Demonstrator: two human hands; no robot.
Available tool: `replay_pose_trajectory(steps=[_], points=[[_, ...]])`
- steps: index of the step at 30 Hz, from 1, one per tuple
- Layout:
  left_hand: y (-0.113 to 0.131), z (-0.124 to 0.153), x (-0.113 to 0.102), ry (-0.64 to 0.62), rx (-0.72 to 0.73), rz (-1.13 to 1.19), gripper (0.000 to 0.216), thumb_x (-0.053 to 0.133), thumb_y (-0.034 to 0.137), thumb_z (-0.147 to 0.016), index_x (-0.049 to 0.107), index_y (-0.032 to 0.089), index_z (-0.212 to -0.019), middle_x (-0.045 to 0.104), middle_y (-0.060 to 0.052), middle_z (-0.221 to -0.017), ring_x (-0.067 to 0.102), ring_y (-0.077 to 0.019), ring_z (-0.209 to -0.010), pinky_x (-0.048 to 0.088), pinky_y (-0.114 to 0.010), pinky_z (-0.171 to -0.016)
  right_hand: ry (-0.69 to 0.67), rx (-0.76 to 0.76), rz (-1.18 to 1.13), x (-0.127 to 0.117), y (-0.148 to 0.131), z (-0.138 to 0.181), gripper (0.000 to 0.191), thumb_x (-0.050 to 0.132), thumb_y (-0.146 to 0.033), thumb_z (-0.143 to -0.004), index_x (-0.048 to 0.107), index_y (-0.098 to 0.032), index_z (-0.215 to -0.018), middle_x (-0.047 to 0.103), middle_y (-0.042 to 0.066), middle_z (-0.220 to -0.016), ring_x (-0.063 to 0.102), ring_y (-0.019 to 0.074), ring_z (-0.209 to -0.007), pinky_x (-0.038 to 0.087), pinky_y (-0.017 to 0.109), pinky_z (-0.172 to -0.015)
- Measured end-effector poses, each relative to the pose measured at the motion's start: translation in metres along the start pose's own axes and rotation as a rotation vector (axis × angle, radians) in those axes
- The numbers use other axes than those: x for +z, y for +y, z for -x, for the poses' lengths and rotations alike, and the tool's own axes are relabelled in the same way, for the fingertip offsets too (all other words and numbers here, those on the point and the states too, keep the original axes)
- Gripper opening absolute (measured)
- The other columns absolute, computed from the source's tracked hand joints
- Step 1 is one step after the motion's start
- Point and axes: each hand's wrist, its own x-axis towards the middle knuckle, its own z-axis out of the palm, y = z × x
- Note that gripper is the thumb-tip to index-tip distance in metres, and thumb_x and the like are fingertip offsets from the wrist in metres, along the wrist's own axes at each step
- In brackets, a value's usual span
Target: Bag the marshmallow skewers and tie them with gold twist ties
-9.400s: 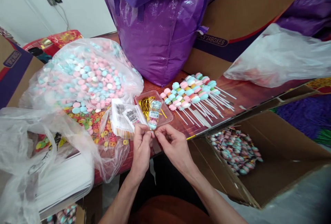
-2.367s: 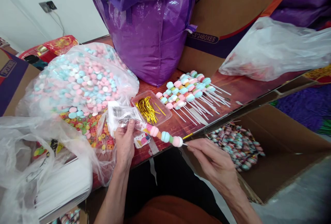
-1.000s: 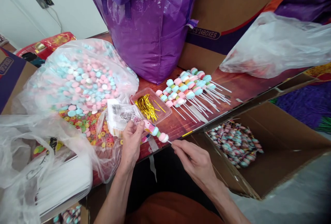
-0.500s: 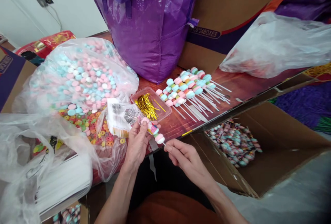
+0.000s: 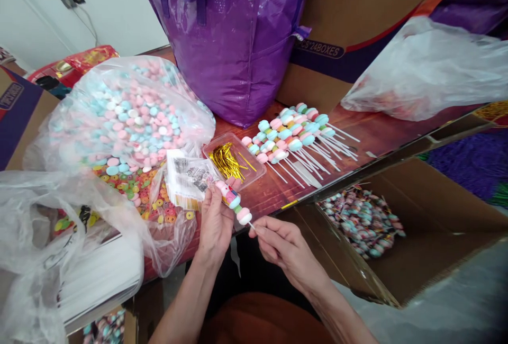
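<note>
A marshmallow candy skewer [image 5: 243, 216], pink, white, blue and green, slants between my hands at the table's front edge. My left hand [image 5: 216, 222] is closed around its upper part, where some printed colour shows, perhaps from a wrapper. The thumb and fingers of my right hand [image 5: 283, 241] pinch the white stick just below the lowest piece. Just beyond my left hand are a stack of printed clear wrappers [image 5: 188, 177] and a clear plastic tray [image 5: 260, 171] with gold twist ties [image 5: 226, 160]. Finished rows of candy skewers [image 5: 291, 129] lie to the right.
Big clear bags of pastel candies [image 5: 138, 116] and gummy rings [image 5: 146, 196] fill the left side. A purple bag [image 5: 234, 42] stands behind. Below the table's right edge, a cardboard box [image 5: 436, 227] holds many candy skewers. White sticks [image 5: 103, 275] lie at lower left.
My left thumb has moved down off the skewer's upper end, so more of its printed part shows. My right hand keeps its pinch on the stick. The view has shifted slightly.
</note>
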Motion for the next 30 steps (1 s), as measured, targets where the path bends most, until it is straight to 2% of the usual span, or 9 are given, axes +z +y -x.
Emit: replay_pose_trajectory(steps=[5, 9, 12, 16, 20, 23, 27, 30], points=[[-0.004, 0.003, 0.002, -0.014, 0.024, 0.015, 0.017, 0.072, 0.029, -0.088, 0.063, 0.019, -0.098, 0.075, -0.009, -0.113, 0.070, -0.0210, -0.111, 0.054, -0.031, -0.091, -0.036, 0.071, -0.251, 0.004, 0.006, -0.001, 0.028, 0.074, -0.040, -0.083, 0.067, -0.013, -0.078, 0.035, -0.011, -0.046, 0.016, 0.0005, -0.038, 0.011, 0.020, -0.042], [-0.005, 0.004, -0.001, -0.069, 0.018, -0.095, 0.022, 0.076, 0.034, -0.084, 0.065, 0.019, -0.096, 0.076, -0.006, -0.103, 0.073, -0.0185, -0.098, 0.054, -0.023, -0.074, -0.017, 0.060, -0.232, 0.005, 0.008, -0.004, 0.028, 0.073, -0.040, -0.083, 0.067, -0.013, -0.079, 0.033, -0.011, -0.046, 0.015, 0.0012, -0.038, 0.011, 0.021, -0.041], [-0.006, 0.006, -0.003, -0.132, 0.015, -0.188, 0.025, 0.076, 0.037, -0.083, 0.065, 0.019, -0.095, 0.075, -0.004, -0.094, 0.073, -0.0171, -0.089, 0.052, -0.022, -0.068, 0.109, -0.107, 0.008, 0.005, 0.009, -0.009, 0.028, 0.067, -0.041, -0.087, 0.064, -0.015, -0.079, 0.036, -0.009, -0.050, 0.024, 0.0045, -0.043, 0.016, 0.021, -0.043], [-0.010, 0.012, -0.001, -0.157, -0.001, -0.258, 0.029, 0.076, 0.042, -0.082, 0.065, 0.017, -0.093, 0.075, -0.006, -0.096, 0.073, -0.0181, -0.087, 0.055, -0.027, -0.074, 0.230, -0.407, 0.433, 0.014, 0.011, -0.017, 0.023, 0.052, -0.033, -0.097, 0.063, -0.017, -0.084, 0.044, -0.005, -0.059, 0.039, 0.0091, -0.053, 0.033, 0.022, -0.051], [-0.007, 0.017, 0.001, -0.200, -0.020, -0.294, 0.029, 0.074, 0.043, -0.084, 0.069, 0.016, -0.093, 0.075, -0.008, -0.096, 0.072, -0.0201, -0.093, 0.055, -0.029, -0.079, 0.319, -0.604, 0.653, 0.024, 0.012, -0.020, 0.020, 0.047, -0.025, -0.098, 0.062, -0.018, -0.088, 0.048, -0.003, -0.063, 0.043, 0.0104, -0.054, 0.038, 0.024, -0.056], [0.003, 0.014, 0.000, -0.170, -0.039, -0.274, 0.030, 0.076, 0.042, -0.082, 0.070, 0.016, -0.094, 0.076, -0.008, -0.095, 0.072, -0.0205, -0.093, 0.055, -0.030, -0.081, 0.270, -0.568, 0.718, 0.019, 0.009, -0.014, 0.021, 0.046, -0.025, -0.099, 0.063, -0.019, -0.088, 0.051, -0.003, -0.065, 0.047, 0.0116, -0.056, 0.040, 0.024, -0.060], [0.010, 0.010, -0.004, -0.151, -0.044, -0.245, 0.030, 0.078, 0.041, -0.079, 0.071, 0.015, -0.093, 0.075, -0.006, -0.093, 0.073, -0.0186, -0.090, 0.054, -0.029, -0.083, 0.174, -0.377, 0.734, 0.009, 0.008, -0.004, 0.031, 0.048, -0.032, -0.100, 0.054, -0.021, -0.071, 0.048, -0.003, -0.059, 0.044, 0.0116, -0.054, 0.036, 0.025, -0.056], [0.005, 0.013, -0.004, -0.194, -0.066, -0.268, 0.029, 0.076, 0.041, -0.081, 0.071, 0.015, -0.093, 0.074, -0.006, -0.090, 0.072, -0.0191, -0.088, 0.054, -0.030, -0.081, 0.210, -0.392, 0.673, 0.014, 0.008, -0.005, 0.030, 0.048, -0.035, -0.099, 0.053, -0.022, -0.072, 0.046, -0.003, -0.056, 0.043, 0.0125, -0.052, 0.035, 0.025, -0.054]])
